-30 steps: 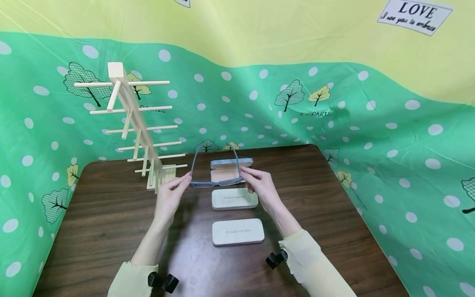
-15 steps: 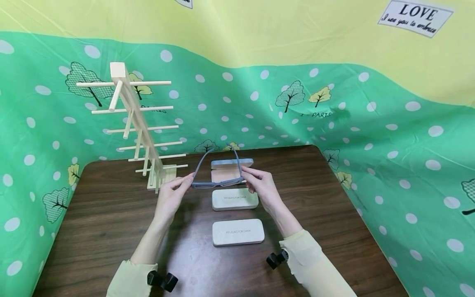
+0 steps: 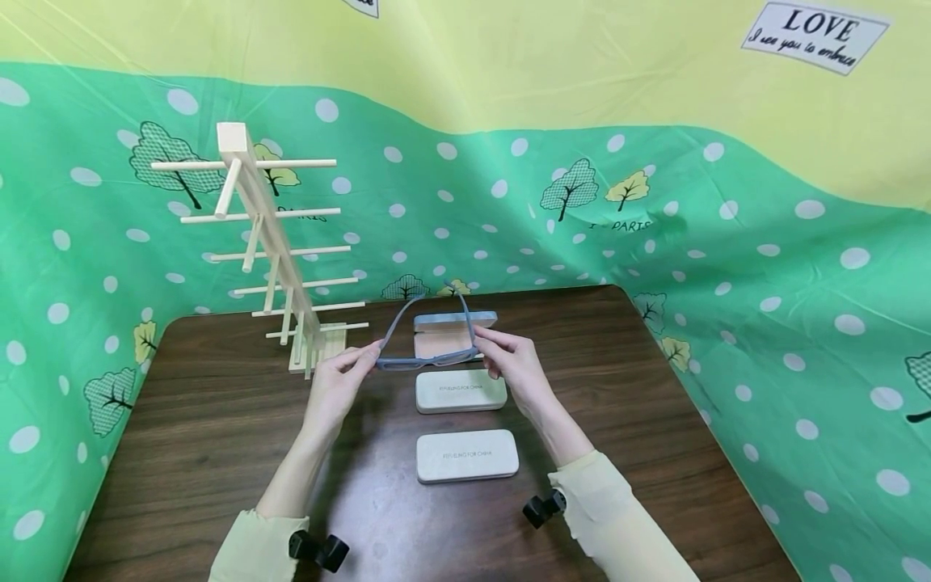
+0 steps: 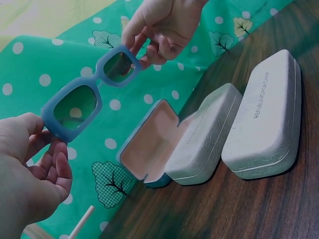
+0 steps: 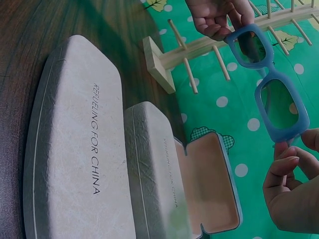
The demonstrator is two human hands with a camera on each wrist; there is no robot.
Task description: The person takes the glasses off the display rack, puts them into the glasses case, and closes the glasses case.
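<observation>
Blue-framed sunglasses (image 3: 429, 361) with dark lenses are held up above the table in both hands. My left hand (image 3: 336, 386) pinches the left end of the frame between thumb and fingers. At the opposite end, my right hand (image 3: 516, 370) pinches the frame near its hinge. Both temple arms stretch away from me, unfolded, the left one angled inward. Behind the sunglasses lies an open glasses case (image 4: 149, 142), blue outside with a pinkish lining. Two closed white glasses cases, a nearer one (image 3: 468, 456) and a farther one (image 3: 461, 391), rest in front of it.
A wooden peg rack (image 3: 265, 218) stands at the back left, its several pegs bare and jutting toward my left hand. The dark wooden table (image 3: 618, 485) ends at a green and yellow curtain (image 3: 465, 194) along the back and sides.
The left temple arm of the sunglasses has swung inward, to the right. The left end of the frame has shifted very slightly right; both hands keep their grip.
</observation>
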